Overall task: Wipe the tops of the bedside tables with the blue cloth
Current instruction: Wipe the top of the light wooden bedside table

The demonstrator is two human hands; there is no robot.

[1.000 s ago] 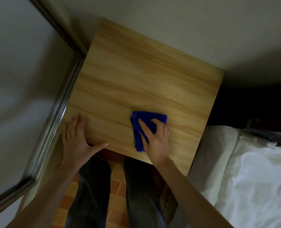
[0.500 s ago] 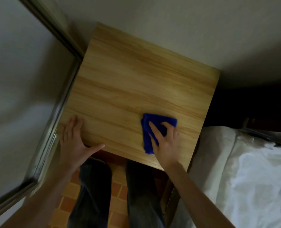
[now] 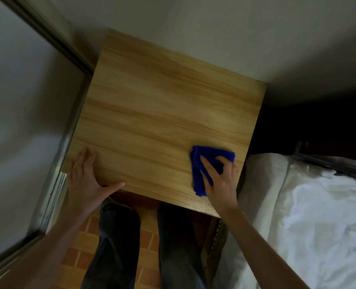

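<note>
A light wooden bedside table fills the middle of the head view, its top bare. The folded blue cloth lies on the top near the front right corner. My right hand presses flat on the cloth with fingers spread over it. My left hand rests flat and spread on the table's front left corner, thumb along the front edge, holding nothing.
A metal-framed sliding panel runs close along the table's left side. A bed with white sheets adjoins the right side. A pale wall stands behind. My legs stand on orange floor tiles in front.
My right hand has slid the blue cloth to the right along the table's front, from near the middle to the right corner. My left hand stays at the front left corner.
</note>
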